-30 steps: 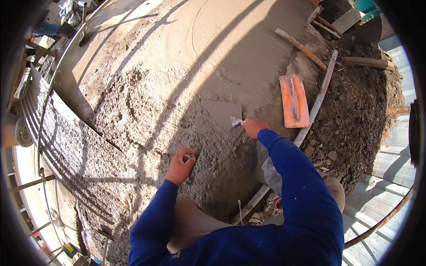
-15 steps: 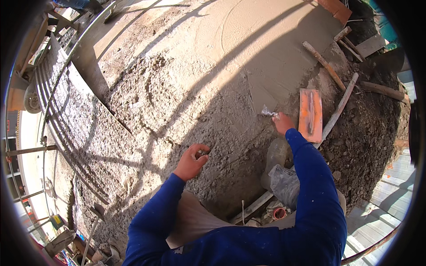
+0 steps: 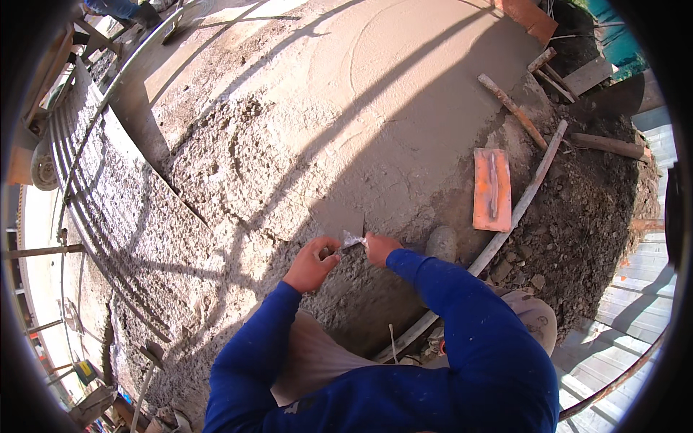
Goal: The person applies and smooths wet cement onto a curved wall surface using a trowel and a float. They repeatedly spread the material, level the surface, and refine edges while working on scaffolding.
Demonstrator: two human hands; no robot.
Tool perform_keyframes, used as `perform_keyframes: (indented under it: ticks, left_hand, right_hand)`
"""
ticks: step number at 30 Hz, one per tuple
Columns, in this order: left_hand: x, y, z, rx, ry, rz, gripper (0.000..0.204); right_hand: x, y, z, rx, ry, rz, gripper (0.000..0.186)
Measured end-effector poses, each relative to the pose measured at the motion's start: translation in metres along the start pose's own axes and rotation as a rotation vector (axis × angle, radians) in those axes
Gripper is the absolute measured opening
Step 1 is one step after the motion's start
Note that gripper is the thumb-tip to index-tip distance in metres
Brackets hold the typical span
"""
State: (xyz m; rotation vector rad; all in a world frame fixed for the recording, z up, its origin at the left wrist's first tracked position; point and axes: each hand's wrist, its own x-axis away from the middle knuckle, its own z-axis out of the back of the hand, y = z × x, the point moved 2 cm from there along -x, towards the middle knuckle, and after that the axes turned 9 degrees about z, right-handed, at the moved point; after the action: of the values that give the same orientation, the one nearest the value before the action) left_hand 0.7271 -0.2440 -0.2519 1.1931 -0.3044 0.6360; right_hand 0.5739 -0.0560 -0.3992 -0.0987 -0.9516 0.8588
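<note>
My right hand is closed around the handle of a trowel. Its flat blade, coated in grey mortar, lies on the rough wet concrete in front of me; a shiny, crumpled-looking patch shows at its neck. Just left of the trowel's neck, my left hand hovers with loosely curled fingers, thumb and forefinger apart, and nothing visible in it. Away to the right, an orange hand float rests handle up beside a long wooden strip.
Smoothed concrete stretches ahead, partly in shadow. Wooden stakes and dark rubble border the right side, with corrugated metal sheets beyond. A curved ribbed sheet runs along the left. At the far upper left, part of another person shows.
My right hand has swept the trowel leftward and nearer, close to my left hand. My left hand has stayed almost in place. The view has shifted slightly.
</note>
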Motion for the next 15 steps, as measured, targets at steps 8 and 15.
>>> perform_keyframes:
  ticks: [8, 15]
  left_hand:
    - [0.015, -0.003, 0.01, 0.003, -0.044, 0.07, 0.031]
    - [0.017, -0.011, 0.003, 0.073, -0.088, 0.061, 0.031]
  right_hand:
    - [0.044, 0.081, 0.03, 0.255, 0.174, -0.054, 0.022]
    - [0.031, 0.122, 0.031, -0.16, 0.441, -0.455, 0.035]
